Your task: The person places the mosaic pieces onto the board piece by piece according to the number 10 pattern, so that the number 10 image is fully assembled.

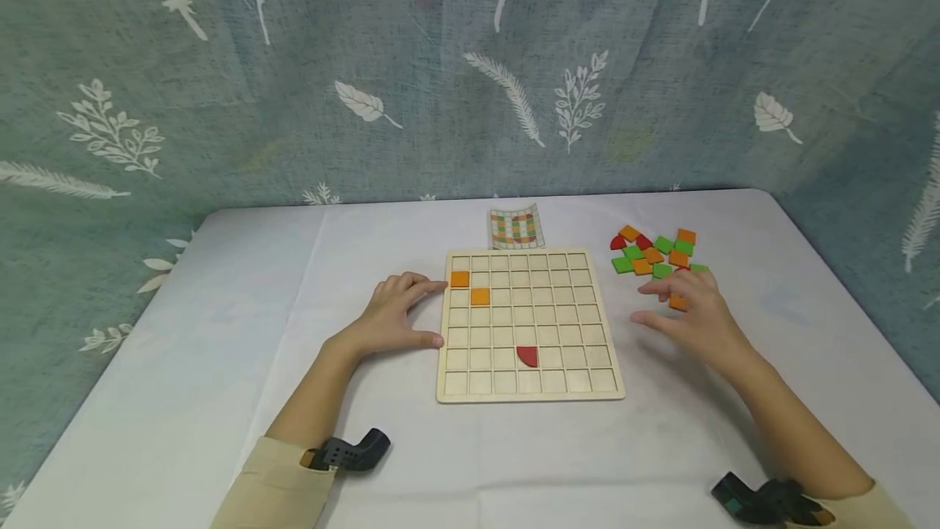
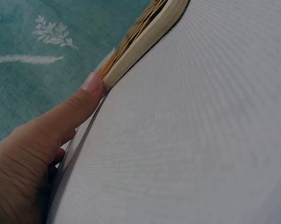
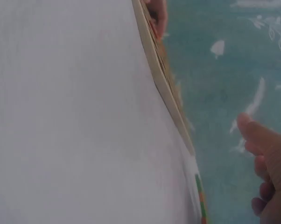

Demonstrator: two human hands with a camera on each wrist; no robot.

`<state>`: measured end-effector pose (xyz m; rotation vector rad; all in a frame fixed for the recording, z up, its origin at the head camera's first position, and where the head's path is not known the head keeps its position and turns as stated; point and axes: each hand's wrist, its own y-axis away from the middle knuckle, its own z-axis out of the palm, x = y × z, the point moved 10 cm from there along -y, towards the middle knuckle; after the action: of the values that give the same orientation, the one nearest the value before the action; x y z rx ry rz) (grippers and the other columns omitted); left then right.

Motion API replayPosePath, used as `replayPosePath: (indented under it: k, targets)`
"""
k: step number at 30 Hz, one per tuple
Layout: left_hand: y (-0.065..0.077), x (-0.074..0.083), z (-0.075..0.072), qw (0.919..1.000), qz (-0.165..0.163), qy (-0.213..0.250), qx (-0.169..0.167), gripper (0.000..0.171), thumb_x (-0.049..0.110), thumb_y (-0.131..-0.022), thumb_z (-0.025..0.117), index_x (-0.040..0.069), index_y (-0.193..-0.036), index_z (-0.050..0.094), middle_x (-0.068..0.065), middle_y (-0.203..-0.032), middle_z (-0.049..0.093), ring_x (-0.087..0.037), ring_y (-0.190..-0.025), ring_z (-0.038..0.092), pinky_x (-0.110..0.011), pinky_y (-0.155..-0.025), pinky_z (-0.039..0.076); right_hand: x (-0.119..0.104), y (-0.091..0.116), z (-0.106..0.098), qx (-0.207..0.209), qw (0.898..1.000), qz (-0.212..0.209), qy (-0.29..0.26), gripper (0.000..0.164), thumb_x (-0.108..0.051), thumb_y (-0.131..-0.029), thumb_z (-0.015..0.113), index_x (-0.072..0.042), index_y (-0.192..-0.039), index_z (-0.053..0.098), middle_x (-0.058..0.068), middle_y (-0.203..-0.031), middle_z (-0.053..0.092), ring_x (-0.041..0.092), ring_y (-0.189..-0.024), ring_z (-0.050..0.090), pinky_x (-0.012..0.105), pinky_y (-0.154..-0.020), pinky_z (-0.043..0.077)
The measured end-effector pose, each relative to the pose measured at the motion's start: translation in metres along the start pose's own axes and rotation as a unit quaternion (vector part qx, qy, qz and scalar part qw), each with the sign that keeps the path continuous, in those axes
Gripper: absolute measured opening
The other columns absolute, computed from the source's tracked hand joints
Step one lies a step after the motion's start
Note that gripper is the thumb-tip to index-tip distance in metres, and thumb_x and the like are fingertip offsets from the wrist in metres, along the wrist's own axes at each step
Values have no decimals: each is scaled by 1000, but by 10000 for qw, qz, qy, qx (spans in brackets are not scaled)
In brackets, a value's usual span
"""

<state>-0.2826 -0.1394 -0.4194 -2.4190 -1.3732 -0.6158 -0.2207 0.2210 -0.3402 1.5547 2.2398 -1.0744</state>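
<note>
A square wooden grid board lies on the table. Two orange square tiles sit in cells at its upper left, and a red quarter-round tile lies in a lower cell. My left hand touches the board's left edge with thumb and forefinger spread apart; the left wrist view shows the thumb against the wooden rim. To the right of the board, my right hand is over the near side of a loose tile pile, its thumb and fingers apart. It holds nothing that I can see and hides some tiles.
Behind the board lies a small patterned card with a coloured grid. The pile mixes green, orange and red pieces. A white cloth covers the table, and a leaf-print curtain hangs behind its far edge.
</note>
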Motion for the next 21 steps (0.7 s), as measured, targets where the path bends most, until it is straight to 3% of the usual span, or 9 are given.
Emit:
replayPosePath:
  k: [4,9,15,21]
  targets:
    - [0,1,-1,10000,17,-14,69,87,57,-65,79,24,-139,47,-4,-127,45,-24,-115,37,-43,-95,26,26,3,-8,-154,9981,573,171,36,-16,-69,84,-3,-99,69,12,-89,61,20,-97,34,35,-73,34]
    - [-1,4,0,9998,161,-14,118,93,58,-59,80,22,-139,48,-5,-126,46,-24,-113,38,-43,-95,26,60,10,-15,-277,9907,1285,359,39,-25,-76,80,-2,-104,66,9,-92,54,21,-99,32,35,-70,35]
    - [-1,3,0,9996,177,-156,133,99,62,-55,80,21,-139,47,-4,-124,46,-24,-112,38,-42,-94,26,77,13,-15,-284,9894,1396,288,40,-25,-76,80,0,-103,65,7,-88,50,22,-97,31,38,-69,33]
    - [-1,2,0,9994,224,-219,169,100,66,-55,78,20,-139,47,-5,-124,46,-24,-111,38,-42,-93,25,88,16,-13,-318,9884,1410,472,41,-27,-75,81,1,-100,65,12,-89,56,21,-92,33,29,-66,33]
